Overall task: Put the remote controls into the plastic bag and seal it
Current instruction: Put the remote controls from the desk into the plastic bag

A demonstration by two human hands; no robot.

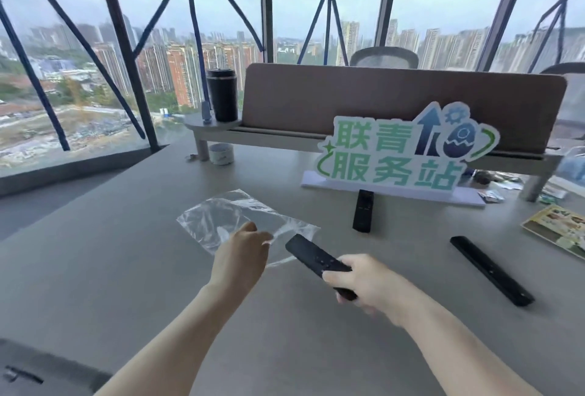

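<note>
Remote control (pixel 316 261) sits gripped in my right hand (pixel 364 281), its tip at the open edge of the plastic bag (pixel 221 218) lying flat on the grey worktop (pixel 95 269). My left hand (pixel 243 250) pinches the bag's near edge. I see a second remote (pixel 363 210) lying just before the sign (pixel 402 155), a third remote (pixel 490 270) well right, apart from both. Black tumbler (pixel 222 95) stands on the raised shelf (pixel 209 125) behind; printed card (pixel 557 229) at far right. Nothing lies between the held remote and the bag mouth.
</note>
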